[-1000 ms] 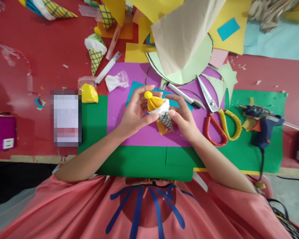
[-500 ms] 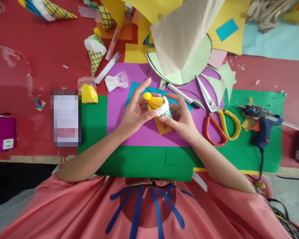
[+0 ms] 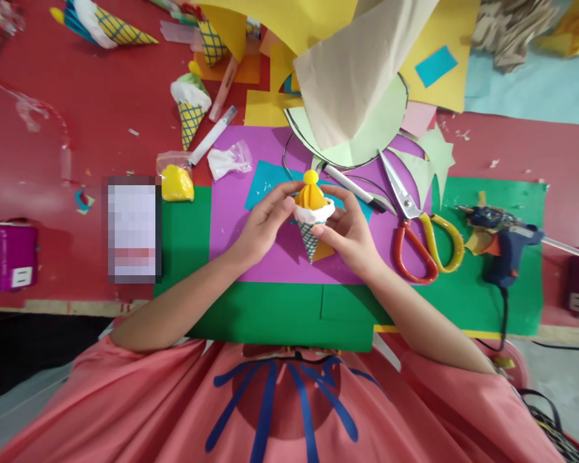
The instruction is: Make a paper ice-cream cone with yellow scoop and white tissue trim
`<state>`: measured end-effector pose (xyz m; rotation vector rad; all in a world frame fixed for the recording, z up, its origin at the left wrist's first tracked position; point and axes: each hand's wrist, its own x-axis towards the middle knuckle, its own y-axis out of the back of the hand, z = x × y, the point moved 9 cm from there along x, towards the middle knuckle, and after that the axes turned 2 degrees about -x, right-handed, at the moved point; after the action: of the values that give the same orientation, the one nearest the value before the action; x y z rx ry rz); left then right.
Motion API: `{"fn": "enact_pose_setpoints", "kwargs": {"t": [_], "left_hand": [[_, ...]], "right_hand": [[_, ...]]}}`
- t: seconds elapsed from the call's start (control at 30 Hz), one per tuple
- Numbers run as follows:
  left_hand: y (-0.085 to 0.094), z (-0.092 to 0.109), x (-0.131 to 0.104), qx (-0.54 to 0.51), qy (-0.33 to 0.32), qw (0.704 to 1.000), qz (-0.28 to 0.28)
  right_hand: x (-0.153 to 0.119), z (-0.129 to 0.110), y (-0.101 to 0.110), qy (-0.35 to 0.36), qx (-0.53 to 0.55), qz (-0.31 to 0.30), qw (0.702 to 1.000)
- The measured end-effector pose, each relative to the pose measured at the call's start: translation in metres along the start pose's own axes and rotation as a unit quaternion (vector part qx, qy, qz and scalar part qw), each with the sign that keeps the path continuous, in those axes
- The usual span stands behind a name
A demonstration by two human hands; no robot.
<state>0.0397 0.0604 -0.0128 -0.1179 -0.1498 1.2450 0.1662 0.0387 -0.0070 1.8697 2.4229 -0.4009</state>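
A small craft ice cream cone [image 3: 313, 212] stands upright between my hands, point down, over the purple sheet [image 3: 260, 263]. It has a yellow ball on top, folded yellow paper below that, a white clay-like rim and a blue criss-cross cone. My right hand [image 3: 350, 225] grips its right side, thumb on the front under the rim. My left hand [image 3: 265, 225] has its bent fingers and thumb at the rim's left side, closed on the cone. Some fingertips are hidden behind it. Under the cone lies an orange paper piece [image 3: 325, 251].
Scissors [image 3: 408, 206] and a marker [image 3: 352, 186] lie right of my hands. Farther right is a glue gun [image 3: 509, 251]. Bagged yellow clay [image 3: 176, 183], a blurred-out phone-like slab [image 3: 134, 231] and another cone [image 3: 192, 106] are to the left. Brown paper [image 3: 352, 77] stands up behind.
The cone has turned from tilted, with its ball toward the left, to upright, so the tip now shows below. My left fingers have curled in from spread. The view has shifted slightly.
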Motion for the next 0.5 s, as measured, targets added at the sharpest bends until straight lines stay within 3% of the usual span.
{"fn": "enact_pose_setpoints", "kwargs": {"t": [0.13,0.3,0.5], "left_hand": [[-0.009,0.001,-0.001,0.014,-0.004,0.999,-0.038],[-0.012,0.001,-0.001,-0.050,0.040,0.998,-0.016],[-0.019,-0.003,-0.005,-0.102,0.102,0.989,-0.013]], "right_hand": [[-0.005,-0.002,0.001,0.023,-0.062,0.016,0.998],[-0.008,-0.005,-0.004,0.071,-0.065,-0.030,0.995],[-0.002,-0.005,0.006,0.094,-0.077,0.017,0.992]]}}
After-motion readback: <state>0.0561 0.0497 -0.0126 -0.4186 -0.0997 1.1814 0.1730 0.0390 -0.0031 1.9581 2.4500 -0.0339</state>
